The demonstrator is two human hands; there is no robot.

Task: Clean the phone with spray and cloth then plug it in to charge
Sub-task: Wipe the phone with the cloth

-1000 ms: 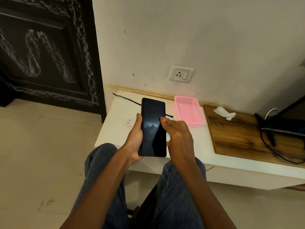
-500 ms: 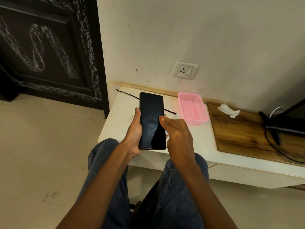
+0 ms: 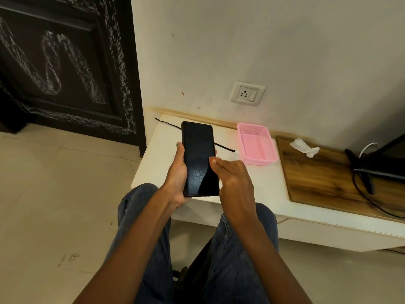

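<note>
Phone (image 3: 199, 159) is up off the desk (image 3: 153, 163), screen toward me, over the desk's front-left part. Change vs a sec ago: the screen showed a mountain-ish picture low down, now it's mostly dark w/ a small pale speckled patch near the lower middle, looks like spray mist or a smear, can't tell which. Phone also sits a bit higher and further from me than before. I read that as the cleaning stage still going, not done; charging not started.

Left hand (image 3: 178, 174) cradles the phone from its left edge, thumb on that edge, other fingers wrapped behind, so clamped on it. Right hand (image 3: 232, 178) is at the phone's right edge, fingers (image 3: 215, 161) together and flat, tips touching the glass just right of the patch. No cloth visible under them; palm side hidden.

Right of the phone: black cable (image 3: 223, 147) on the desk, pink basket (image 3: 256, 145), crumpled white cloth (image 3: 304, 148) on the wood board (image 3: 324, 178). Wall socket (image 3: 247, 94) above the basket, nothing plugged in.
</note>
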